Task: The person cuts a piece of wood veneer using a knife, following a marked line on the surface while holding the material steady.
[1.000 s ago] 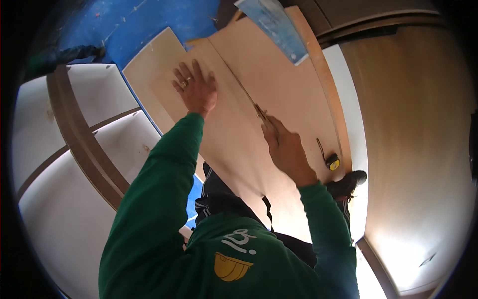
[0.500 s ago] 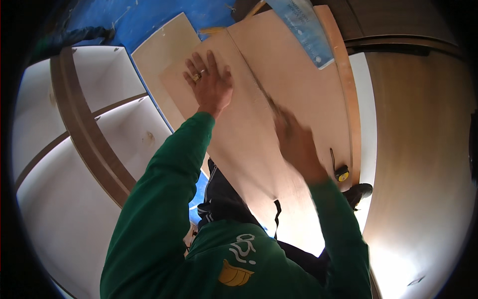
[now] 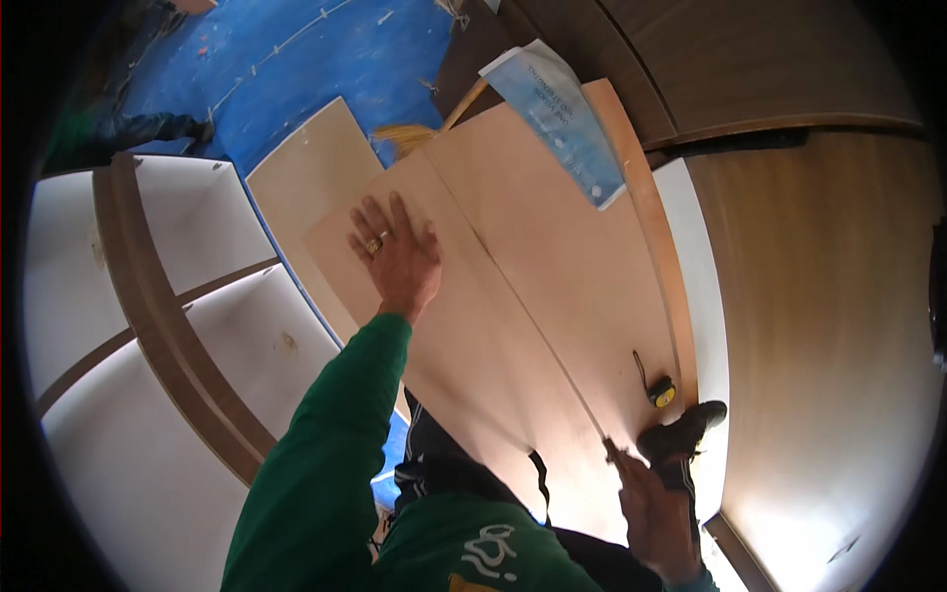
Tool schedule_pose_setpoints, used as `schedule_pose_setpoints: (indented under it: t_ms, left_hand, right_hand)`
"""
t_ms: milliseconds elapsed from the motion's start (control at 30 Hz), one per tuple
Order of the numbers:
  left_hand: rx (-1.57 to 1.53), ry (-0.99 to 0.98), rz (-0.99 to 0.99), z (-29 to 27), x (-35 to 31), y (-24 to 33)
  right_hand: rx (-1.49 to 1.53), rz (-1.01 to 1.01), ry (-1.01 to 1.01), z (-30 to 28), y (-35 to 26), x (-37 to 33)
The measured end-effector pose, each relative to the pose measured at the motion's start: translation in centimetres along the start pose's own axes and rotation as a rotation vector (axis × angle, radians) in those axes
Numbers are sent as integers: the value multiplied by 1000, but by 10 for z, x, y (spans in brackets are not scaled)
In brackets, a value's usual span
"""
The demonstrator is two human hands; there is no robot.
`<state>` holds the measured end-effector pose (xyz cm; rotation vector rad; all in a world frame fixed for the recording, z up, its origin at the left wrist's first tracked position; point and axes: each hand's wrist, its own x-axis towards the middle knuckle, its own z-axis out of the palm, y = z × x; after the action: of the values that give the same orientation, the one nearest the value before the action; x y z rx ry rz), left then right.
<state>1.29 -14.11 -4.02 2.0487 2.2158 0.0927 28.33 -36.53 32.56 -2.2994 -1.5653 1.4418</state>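
A wide pinkish-brown board (image 3: 592, 257) lies in front of me, crossed lengthwise by a thin dark straight line. My left hand (image 3: 400, 264) presses flat on the board left of that line, fingers spread, a ring on one of them. At the line's near end my right hand (image 3: 656, 518) is closed round a slim tool (image 3: 611, 449) with a dark end; its kind is hard to make out. A yellow and black tape measure (image 3: 661, 393) rests on the board's right side, not far from my right hand.
A white-lined cabinet (image 3: 212, 365) with brown edges lies on the left. Beyond the board are a pale panel (image 3: 306, 178), a broom (image 3: 404, 138) and a blue floor covering (image 3: 296, 59). A printed blue sheet (image 3: 567, 123) overlaps the far edge. My black shoe (image 3: 686, 429) is at right.
My right hand has drawn back toward me along the line with the tool, and more of the line shows. My left hand stays flat on the board. The whole view has shifted.
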Motion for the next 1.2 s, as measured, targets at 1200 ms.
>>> schedule_pose_setpoints:
  t_ms: [1200]
  left_hand:
    - [-60, 30, -9, 2, -1, -2]
  right_hand:
    - [117, -238, 188, 105, 12, 186]
